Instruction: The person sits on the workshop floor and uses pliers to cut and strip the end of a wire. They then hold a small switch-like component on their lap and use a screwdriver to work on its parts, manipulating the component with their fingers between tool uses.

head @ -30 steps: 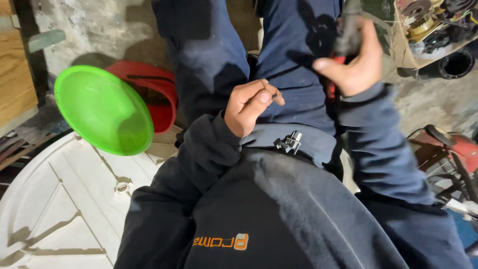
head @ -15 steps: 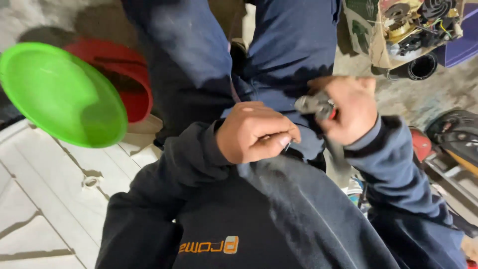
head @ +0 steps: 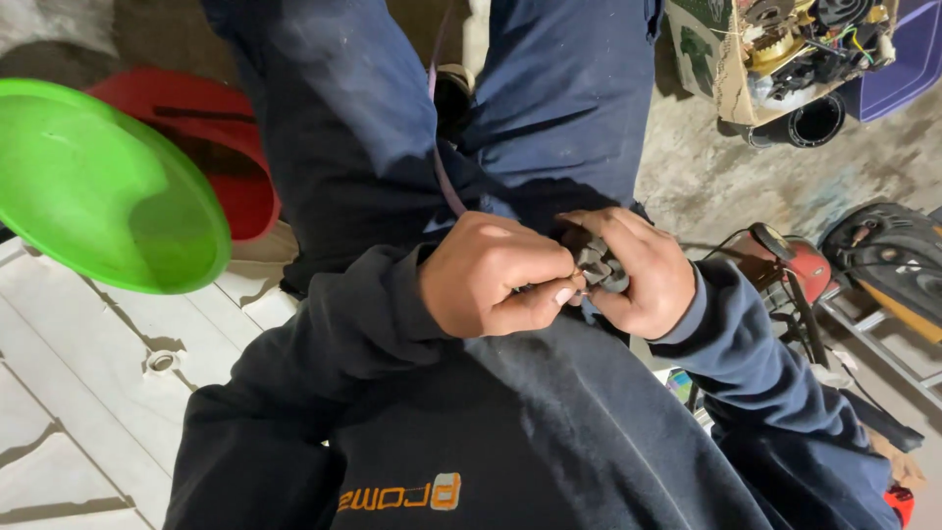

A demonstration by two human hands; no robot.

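Both hands have come together at frame centre since a second ago: I see my right hand (head: 643,280) cupping a small dark metal part (head: 599,263) steady while my left hand (head: 491,275) pinches fingers closed on its lower edge, above my lap.

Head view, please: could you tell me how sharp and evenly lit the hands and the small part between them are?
Head view: both hands, left and right, are sharp and softly lit; the small dark part sits in shadow, its detail unclear; the green lid looks bright, without harsh glare.
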